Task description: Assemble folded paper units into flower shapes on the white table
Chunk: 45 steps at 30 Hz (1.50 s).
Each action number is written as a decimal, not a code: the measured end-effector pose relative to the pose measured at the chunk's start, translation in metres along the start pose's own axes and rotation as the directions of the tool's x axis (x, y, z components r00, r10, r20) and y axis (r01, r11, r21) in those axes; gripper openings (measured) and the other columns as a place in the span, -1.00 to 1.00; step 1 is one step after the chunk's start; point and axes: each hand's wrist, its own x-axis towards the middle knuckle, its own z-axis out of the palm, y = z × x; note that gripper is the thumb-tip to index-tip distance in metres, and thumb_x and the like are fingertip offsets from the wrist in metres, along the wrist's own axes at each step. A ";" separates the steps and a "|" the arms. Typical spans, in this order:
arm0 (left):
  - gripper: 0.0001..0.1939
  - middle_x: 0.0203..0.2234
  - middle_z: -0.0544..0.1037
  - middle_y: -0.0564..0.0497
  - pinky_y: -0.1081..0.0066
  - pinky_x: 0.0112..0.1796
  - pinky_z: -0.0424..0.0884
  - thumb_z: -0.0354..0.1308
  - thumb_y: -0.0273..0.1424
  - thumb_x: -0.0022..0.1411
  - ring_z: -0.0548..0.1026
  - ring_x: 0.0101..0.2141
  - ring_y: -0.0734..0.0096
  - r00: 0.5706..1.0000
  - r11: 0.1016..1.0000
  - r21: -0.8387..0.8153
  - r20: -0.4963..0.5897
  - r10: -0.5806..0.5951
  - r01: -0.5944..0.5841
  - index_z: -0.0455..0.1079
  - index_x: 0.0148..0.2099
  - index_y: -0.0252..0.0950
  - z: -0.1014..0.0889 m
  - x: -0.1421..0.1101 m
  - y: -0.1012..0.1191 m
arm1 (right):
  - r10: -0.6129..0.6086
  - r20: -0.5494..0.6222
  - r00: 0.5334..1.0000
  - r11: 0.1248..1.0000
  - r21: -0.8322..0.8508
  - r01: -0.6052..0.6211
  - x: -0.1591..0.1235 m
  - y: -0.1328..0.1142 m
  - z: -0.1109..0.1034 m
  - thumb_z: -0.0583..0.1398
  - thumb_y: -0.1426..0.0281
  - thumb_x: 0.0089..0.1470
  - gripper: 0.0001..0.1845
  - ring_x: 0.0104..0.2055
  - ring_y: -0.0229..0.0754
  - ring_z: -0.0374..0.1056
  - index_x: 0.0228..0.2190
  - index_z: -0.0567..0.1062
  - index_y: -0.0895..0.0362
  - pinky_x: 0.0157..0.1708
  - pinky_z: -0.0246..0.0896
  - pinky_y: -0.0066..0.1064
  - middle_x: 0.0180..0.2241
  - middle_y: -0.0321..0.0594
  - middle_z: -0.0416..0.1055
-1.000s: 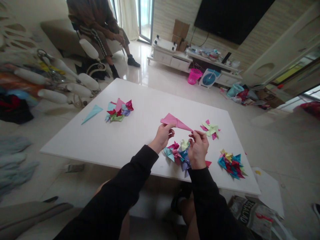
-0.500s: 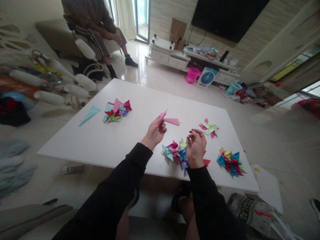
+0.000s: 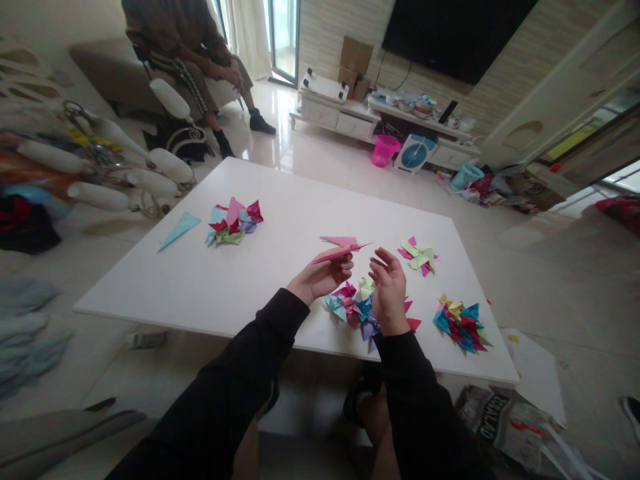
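Observation:
My left hand [image 3: 326, 275] is closed on a narrow pink folded paper [image 3: 336, 254], its thin tip pointing right. My right hand [image 3: 390, 283] is raised just to the right of that tip, fingers apart, with nothing visible in it. Behind the left hand, another pink folded paper [image 3: 340, 241] lies on the white table [image 3: 280, 233]. Beneath and beside my right hand is a pile of colourful folded paper pieces [image 3: 345, 307], partly hidden by the hand. A green and pink paper pinwheel [image 3: 420, 256] lies to the right.
More folded papers [image 3: 463, 327] are heaped at the table's right end, and another heap [image 3: 233, 223] sits at the left beside a light blue folded paper [image 3: 180, 231]. A person [image 3: 195, 67] sits beyond the far left corner. A lamp [image 3: 150, 167] stands close to the table's left edge.
My left hand has shifted right and turned the pink paper from pointing up to pointing right, nearer my right hand. My right hand's fingers have spread and lifted slightly.

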 end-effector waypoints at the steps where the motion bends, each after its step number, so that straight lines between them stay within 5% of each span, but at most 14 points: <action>1: -0.86 -0.55 0.39 0.01 0.58 -0.52 0.31 0.11 -0.62 0.28 0.34 -0.54 0.57 1.000 1.000 0.009 -0.006 -0.020 0.020 0.48 -0.30 -0.44 0.000 0.000 -0.001 | -0.004 0.038 0.999 1.000 -0.002 0.004 0.000 0.001 0.000 0.35 0.31 -0.10 -0.48 0.04 -0.11 0.38 -0.03 0.49 0.00 -0.07 0.30 -0.27 0.12 -0.17 0.44; 5: -0.83 -0.52 0.46 -0.07 0.52 -0.47 0.38 0.09 -0.63 0.26 0.38 -0.52 0.52 0.995 0.996 0.065 -0.080 -0.054 0.059 0.51 -0.30 -0.45 -0.001 0.001 -0.002 | -0.029 0.117 0.993 0.999 -0.016 0.032 -0.001 0.001 0.002 0.37 0.32 -0.08 -0.44 0.12 -0.09 0.36 0.02 0.50 -0.02 0.06 0.29 -0.20 0.15 -0.16 0.42; 10: -0.90 -0.47 0.52 -0.13 0.49 -0.49 0.35 0.14 -0.60 0.10 0.40 -0.51 0.48 0.991 0.990 0.137 -0.129 -0.023 0.041 0.48 -0.34 -0.40 0.000 0.002 0.001 | -0.104 0.070 0.992 0.994 -0.035 0.107 -0.001 0.004 0.002 0.35 0.29 -0.02 -0.78 -0.09 -0.20 0.40 -0.28 0.56 0.08 -0.10 0.29 -0.36 -0.12 -0.24 0.55; 14: -0.82 -0.48 0.53 -0.09 0.52 -0.56 0.20 0.13 -0.65 -0.08 0.34 -0.58 0.54 0.983 0.925 0.376 -0.144 0.116 -0.054 0.42 -0.36 -0.38 0.003 0.001 0.003 | -0.072 -0.034 0.997 0.997 -0.037 0.071 0.000 0.004 0.001 0.38 0.25 -0.05 -0.77 -0.36 -0.29 0.35 -0.35 0.55 0.10 -0.33 0.21 -0.46 -0.41 -0.35 0.49; 17: -0.92 -0.55 0.46 0.00 0.54 -0.59 0.12 0.24 -0.53 0.03 0.30 -0.61 0.59 0.939 0.853 0.504 -0.206 0.276 -0.140 0.39 -0.38 -0.36 0.004 0.003 0.003 | -0.022 -0.057 0.998 1.000 0.006 0.022 0.000 0.005 0.001 0.41 0.25 -0.10 -0.73 -0.39 -0.30 0.37 -0.35 0.57 0.12 -0.38 0.20 -0.46 -0.44 -0.34 0.49; 22: -0.78 -0.60 0.35 0.12 0.58 -0.59 0.13 0.37 -0.42 0.07 0.24 -0.64 0.66 0.859 0.809 0.528 -0.258 0.443 -0.259 0.36 -0.40 -0.33 0.002 0.008 0.003 | 0.009 -0.071 0.997 0.999 0.044 -0.006 -0.001 0.006 0.002 0.44 0.26 -0.13 -0.70 -0.42 -0.30 0.38 -0.33 0.60 0.15 -0.41 0.20 -0.45 -0.46 -0.33 0.50; 32: -0.78 -0.59 0.37 0.09 0.59 -0.60 0.13 0.35 -0.41 0.13 0.23 -0.65 0.68 0.832 0.809 0.527 -0.302 0.465 -0.261 0.36 -0.43 -0.35 -0.002 0.011 0.002 | -0.068 -0.086 0.994 0.995 0.060 0.074 0.001 0.004 0.000 0.44 0.30 -0.12 -0.68 -0.42 -0.27 0.45 -0.27 0.61 0.15 -0.29 0.36 -0.35 -0.45 -0.31 0.52; 37: -0.80 -0.54 0.43 0.06 0.57 -0.58 0.15 0.31 -0.38 0.14 0.26 -0.64 0.66 0.860 0.829 0.518 -0.304 0.410 -0.212 0.35 -0.40 -0.32 0.003 0.011 0.000 | -0.173 -0.100 0.980 0.984 -0.055 0.168 0.008 -0.002 -0.008 0.42 0.31 -0.07 -0.71 -0.41 -0.25 0.44 -0.27 0.61 0.16 -0.29 0.36 -0.34 -0.43 -0.27 0.54; 42: -0.90 -0.53 0.45 0.07 0.54 -0.57 0.14 0.23 -0.41 0.14 0.25 -0.66 0.63 0.879 0.850 0.513 -0.346 0.330 -0.117 0.37 -0.29 -0.29 0.009 0.008 -0.005 | -0.246 -0.103 0.964 0.963 -0.142 0.231 0.037 -0.005 -0.009 0.40 0.33 -0.08 -0.74 -0.42 -0.25 0.44 -0.30 0.60 0.17 -0.29 0.37 -0.33 -0.46 -0.28 0.53; 45: -0.95 -0.55 0.45 0.07 0.52 -0.57 0.14 0.14 -0.44 0.16 0.25 -0.67 0.60 0.882 0.843 0.533 -0.357 0.308 -0.078 0.36 -0.28 -0.29 0.011 0.007 -0.009 | -0.182 -0.065 0.981 0.978 -0.112 0.174 0.065 0.004 0.000 0.40 0.38 -0.14 -0.76 -0.44 -0.27 0.43 -0.35 0.58 0.18 -0.29 0.38 -0.35 -0.51 -0.32 0.50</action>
